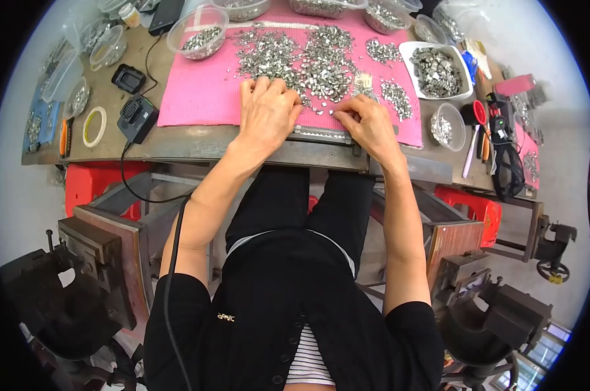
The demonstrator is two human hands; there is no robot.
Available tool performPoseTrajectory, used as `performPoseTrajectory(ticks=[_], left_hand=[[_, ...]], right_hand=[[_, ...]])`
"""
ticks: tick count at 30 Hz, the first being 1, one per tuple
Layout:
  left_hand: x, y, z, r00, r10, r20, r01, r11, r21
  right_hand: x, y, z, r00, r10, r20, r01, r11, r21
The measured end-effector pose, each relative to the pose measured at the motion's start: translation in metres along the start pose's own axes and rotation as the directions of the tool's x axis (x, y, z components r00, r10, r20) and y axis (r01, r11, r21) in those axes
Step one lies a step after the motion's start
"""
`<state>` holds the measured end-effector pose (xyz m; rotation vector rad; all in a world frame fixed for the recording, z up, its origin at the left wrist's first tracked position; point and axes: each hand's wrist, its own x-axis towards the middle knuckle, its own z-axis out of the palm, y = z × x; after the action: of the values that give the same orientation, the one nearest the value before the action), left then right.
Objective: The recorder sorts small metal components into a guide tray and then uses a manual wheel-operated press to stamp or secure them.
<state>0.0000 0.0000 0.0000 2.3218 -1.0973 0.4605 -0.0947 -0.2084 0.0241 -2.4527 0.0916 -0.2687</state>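
A pink mat (197,91) bears heaps of small silvery metal pieces (269,55). At its front edge lies a narrow metal rail (321,135) with a row of small pieces along it. My left hand (265,111) rests at the near side of the heap, fingers bent and drawn together; its fingertips are partly hidden by the hand. Above the rail's right end, my right hand (370,124) has thumb and forefinger closed in a pinch. What either hand holds, if anything, is too small to make out. A few loose metal pieces (319,111) lie between the hands.
A white tray (466,81) of metal pieces and a round clear tub (461,137) stand right; another clear tub (171,42) stands far left. A black charger-like device (137,118) with a cable and a tape roll (94,127) lie left. Bench vises (93,260) flank my legs.
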Motion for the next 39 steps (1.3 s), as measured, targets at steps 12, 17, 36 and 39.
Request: performPoseTrajectory(ticks=[12, 17, 36, 39], left_hand=[[-0.003, -0.026, -0.027, 0.998, 0.014, -0.067, -0.019, 0.997, -0.07], [-0.016, -0.04, -0.032, 0.997, 0.075, 0.008, -0.074, 0.995, -0.064], [-0.027, -0.039, -0.03, 0.998, 0.053, 0.017, -0.05, 0.987, -0.15], [-0.028, -0.033, -0.031, 1.0, 0.005, -0.008, -0.007, 0.97, -0.242]], right_hand=[[-0.002, -0.002, -0.004, 0.998, -0.065, 0.005, 0.065, 0.997, 0.051], [-0.013, -0.027, 0.005, 0.996, -0.04, -0.082, 0.057, 0.974, 0.219], [-0.035, -0.041, 0.051, 0.904, -0.305, -0.299, 0.29, 0.952, -0.093], [-0.038, -0.039, 0.051, 0.875, -0.377, -0.304, 0.325, 0.922, -0.209]])
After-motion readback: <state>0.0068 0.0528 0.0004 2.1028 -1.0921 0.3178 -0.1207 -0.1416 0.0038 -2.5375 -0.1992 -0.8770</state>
